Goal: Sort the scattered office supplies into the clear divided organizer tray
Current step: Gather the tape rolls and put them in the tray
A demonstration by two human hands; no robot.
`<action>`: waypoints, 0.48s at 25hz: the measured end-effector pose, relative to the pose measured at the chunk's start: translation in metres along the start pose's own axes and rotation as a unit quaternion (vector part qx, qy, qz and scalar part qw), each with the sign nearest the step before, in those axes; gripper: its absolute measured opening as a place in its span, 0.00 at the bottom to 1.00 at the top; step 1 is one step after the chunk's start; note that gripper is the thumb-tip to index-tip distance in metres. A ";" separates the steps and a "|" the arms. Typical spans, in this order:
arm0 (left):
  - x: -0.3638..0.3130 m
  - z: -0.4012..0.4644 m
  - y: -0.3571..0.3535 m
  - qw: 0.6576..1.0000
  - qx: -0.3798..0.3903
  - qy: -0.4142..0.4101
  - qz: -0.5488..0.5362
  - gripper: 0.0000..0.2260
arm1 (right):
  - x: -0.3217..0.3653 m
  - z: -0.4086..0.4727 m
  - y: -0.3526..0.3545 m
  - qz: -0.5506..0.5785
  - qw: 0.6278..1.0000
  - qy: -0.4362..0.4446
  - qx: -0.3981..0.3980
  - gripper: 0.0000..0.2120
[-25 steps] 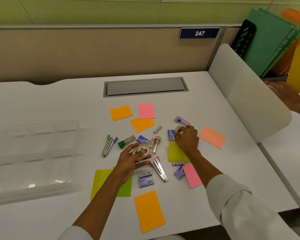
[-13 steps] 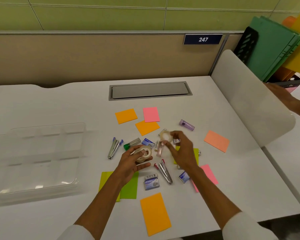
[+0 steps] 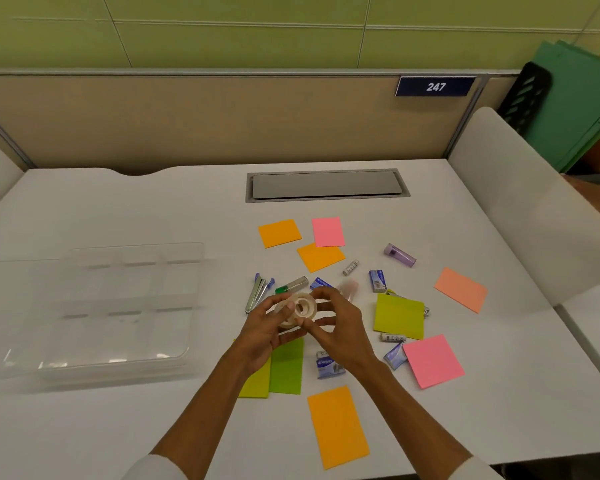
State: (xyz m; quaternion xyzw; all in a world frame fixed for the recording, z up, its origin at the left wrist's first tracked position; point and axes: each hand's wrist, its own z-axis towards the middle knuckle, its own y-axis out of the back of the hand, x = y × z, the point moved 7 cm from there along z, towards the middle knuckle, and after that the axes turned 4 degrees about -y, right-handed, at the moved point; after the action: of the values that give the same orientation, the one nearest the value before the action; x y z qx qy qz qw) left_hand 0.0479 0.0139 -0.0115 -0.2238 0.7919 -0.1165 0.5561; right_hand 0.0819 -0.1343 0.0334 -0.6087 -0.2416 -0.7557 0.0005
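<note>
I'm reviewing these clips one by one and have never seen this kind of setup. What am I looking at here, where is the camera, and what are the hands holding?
There is no machine here: a person works with two bare hands, and one wide camera worn on the head looks forward and down at a white desk. The left hand and right hand meet in the middle, fingers curled around rolls of clear tape; it looks like two rolls held together. To the left sits the clear tray with dividers, with nothing visible in it. Scattered on the desk are colored sticky notes, such as an orange one, a staple remover, small blue staple boxes like this one, and a purple tube. The goal is to sort these into the tray.
</note>
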 end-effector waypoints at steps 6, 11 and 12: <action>-0.017 -0.010 0.033 0.998 -0.053 -0.021 0.013 0.25 | 0.020 0.008 -0.030 0.025 0.999 0.019 0.019 0.23; -0.050 -0.027 0.069 0.993 -0.097 -0.068 0.008 0.25 | 0.051 0.023 -0.066 0.048 0.997 0.050 0.045 0.26; -0.060 -0.032 0.079 0.991 -0.108 -0.080 0.016 0.26 | 0.059 0.028 -0.077 0.046 0.996 0.057 0.053 0.27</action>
State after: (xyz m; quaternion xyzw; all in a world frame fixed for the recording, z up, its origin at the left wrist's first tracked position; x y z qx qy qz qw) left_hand 0.0171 0.1096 0.0156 -0.2781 0.7562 -0.0031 0.5923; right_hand 0.0698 -0.0392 0.0636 -0.5744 -0.2527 -0.7744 0.0805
